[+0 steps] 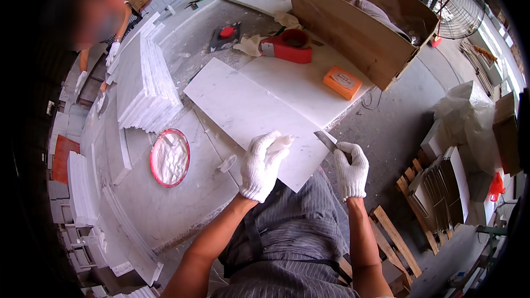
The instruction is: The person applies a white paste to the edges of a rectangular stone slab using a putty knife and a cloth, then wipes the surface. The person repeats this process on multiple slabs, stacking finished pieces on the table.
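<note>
A white marble slab [259, 116] lies in front of me, its near corner close to my apron. My left hand [261, 166], in a white knit glove, is over the slab's near left edge. Its fingers curve with a gap to the thumb, and I see nothing held there. At the slab's right edge my right hand [351, 170], gloved too, is closed around the handle of a putty knife [325, 140]. The blade points up and left over the slab's right corner. Left of my hands, a red-rimmed oval tub [170, 158] contains white paste.
Beyond the slab are a red tape dispenser [287, 47], an orange box [342, 83] and a large cardboard box [353, 27]. Stacked marble slabs [144, 83] stand at left, near a co-worker's gloved hands [112, 53]. Wooden pallets [395, 240] and a fan [457, 11] are at right.
</note>
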{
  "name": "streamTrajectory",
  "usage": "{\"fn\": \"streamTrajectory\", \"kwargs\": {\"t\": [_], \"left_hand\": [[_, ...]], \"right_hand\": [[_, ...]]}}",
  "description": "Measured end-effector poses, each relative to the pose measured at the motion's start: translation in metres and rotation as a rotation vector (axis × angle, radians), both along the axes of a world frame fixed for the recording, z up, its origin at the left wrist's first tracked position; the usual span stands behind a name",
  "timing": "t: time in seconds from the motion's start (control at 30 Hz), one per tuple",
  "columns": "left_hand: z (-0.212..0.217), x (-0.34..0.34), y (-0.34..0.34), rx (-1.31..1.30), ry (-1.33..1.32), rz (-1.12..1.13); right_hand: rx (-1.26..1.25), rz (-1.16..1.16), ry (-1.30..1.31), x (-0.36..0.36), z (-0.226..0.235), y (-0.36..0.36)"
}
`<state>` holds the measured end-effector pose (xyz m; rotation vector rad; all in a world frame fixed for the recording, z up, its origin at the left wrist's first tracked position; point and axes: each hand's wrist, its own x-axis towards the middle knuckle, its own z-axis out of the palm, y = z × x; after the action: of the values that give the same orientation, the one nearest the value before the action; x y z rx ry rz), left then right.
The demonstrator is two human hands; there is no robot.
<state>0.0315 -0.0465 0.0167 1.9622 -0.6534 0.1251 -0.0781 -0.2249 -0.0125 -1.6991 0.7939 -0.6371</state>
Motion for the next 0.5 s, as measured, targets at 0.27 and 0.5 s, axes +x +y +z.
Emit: {"fn": "streamTrajectory", "kwargs": {"t": [0.27, 0.5], "left_hand": [[-0.012, 0.013, -0.011, 0.177, -0.296, -0.079], [-0.01, 0.022, -0.028, 0.344, -0.558, -0.179]], "right_hand": [[0.03, -0.075, -0.075, 0.003, 0.006, -0.009], [0.222, -0.281, -0.088, -0.027, -0.002, -0.033]]}}
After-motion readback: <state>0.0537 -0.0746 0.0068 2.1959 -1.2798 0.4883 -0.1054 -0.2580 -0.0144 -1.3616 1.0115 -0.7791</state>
